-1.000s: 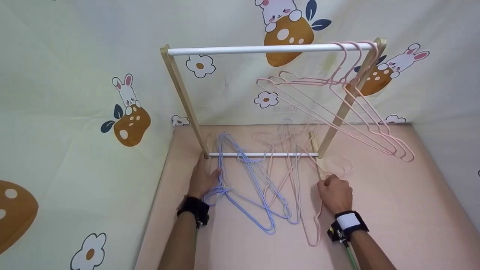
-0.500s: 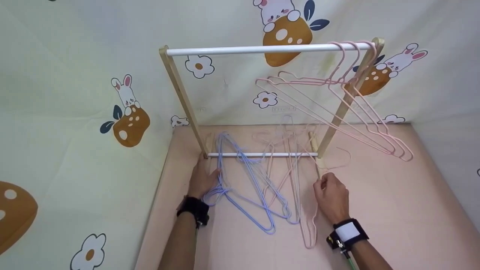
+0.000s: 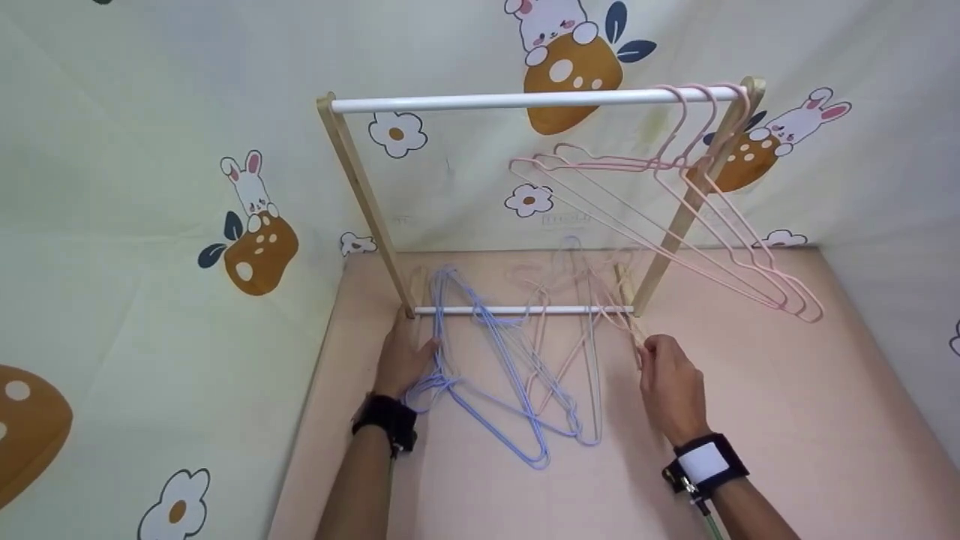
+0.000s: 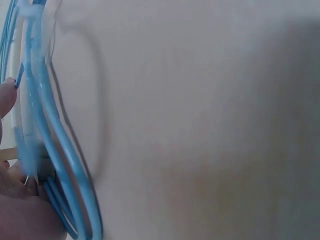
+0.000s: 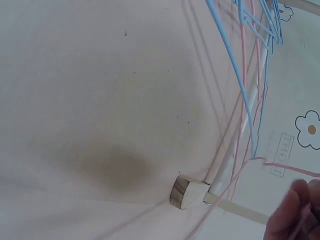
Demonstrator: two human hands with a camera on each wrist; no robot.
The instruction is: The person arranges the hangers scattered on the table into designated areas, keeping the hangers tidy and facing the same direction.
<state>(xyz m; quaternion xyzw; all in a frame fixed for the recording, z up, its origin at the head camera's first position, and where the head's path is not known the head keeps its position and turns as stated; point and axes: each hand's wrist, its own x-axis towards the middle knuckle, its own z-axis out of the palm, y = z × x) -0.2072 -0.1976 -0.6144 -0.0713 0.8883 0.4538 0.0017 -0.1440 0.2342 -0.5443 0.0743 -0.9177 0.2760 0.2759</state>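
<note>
A small clothes rack stands on the pink surface, with a white top rod (image 3: 487, 100) and a white lower rod (image 3: 517, 310) between wooden posts. Several blue hangers (image 3: 495, 382) and pink hangers (image 3: 577, 352) lie tangled under it. My left hand (image 3: 412, 341) rests flat at the foot of the left post, with its thumb against the blue hangers (image 4: 55, 150). My right hand (image 3: 646, 349) pinches a thin pink hanger (image 3: 626, 322), raised off the surface beside the right post's foot (image 5: 186, 193). Three pink hangers (image 3: 675, 217) hang at the right end of the top rod.
Pale walls printed with rabbits and flowers close in behind and on the left (image 3: 150, 225). The pink surface (image 3: 787, 390) stretches to the right of the rack and towards me.
My right hand has lifted the pink hanger that lay in front of it, so its long loop is off the surface. The hand turned and rose a little. My left hand stayed put.
</note>
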